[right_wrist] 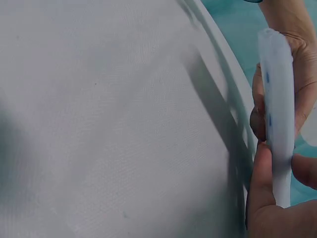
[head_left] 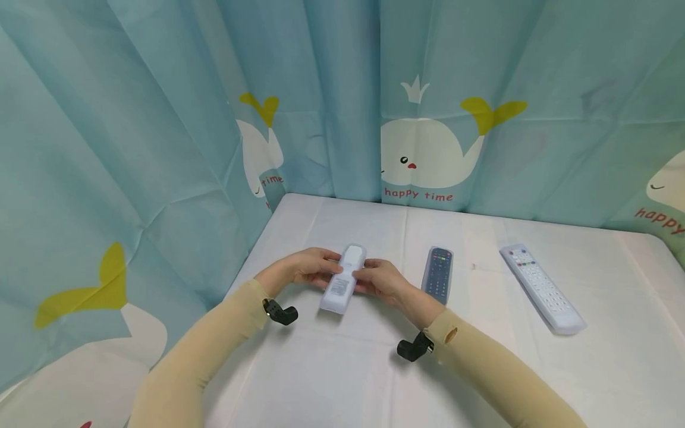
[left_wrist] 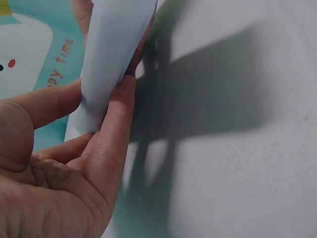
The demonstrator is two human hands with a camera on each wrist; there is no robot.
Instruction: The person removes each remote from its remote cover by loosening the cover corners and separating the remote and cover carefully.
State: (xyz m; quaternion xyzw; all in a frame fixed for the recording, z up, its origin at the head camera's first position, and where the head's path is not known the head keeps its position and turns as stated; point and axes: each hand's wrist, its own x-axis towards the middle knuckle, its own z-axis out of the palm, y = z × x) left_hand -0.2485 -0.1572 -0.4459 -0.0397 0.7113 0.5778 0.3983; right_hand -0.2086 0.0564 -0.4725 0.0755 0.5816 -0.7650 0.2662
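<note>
A white remote control [head_left: 339, 288] in a pale translucent cover is held above the table, its back with a printed label turned up in the head view. My left hand [head_left: 313, 267] pinches its left side, thumb on the upper face and fingers beneath. From the other side my right hand [head_left: 381, 279] grips it in the same way. In the left wrist view the remote [left_wrist: 111, 49] is seen along its edge between the left hand's thumb and fingers [left_wrist: 116, 124]. The right wrist view shows the remote [right_wrist: 278, 99] edge-on, both hands on it.
Right of the hands a dark remote control [head_left: 437, 274] in a clear cover lies buttons up. Farther right lies a white covered remote control [head_left: 541, 288], also buttons up. A white cloth covers the table [head_left: 321, 368]. Blue whale-print curtains [head_left: 342, 95] hang behind and at left.
</note>
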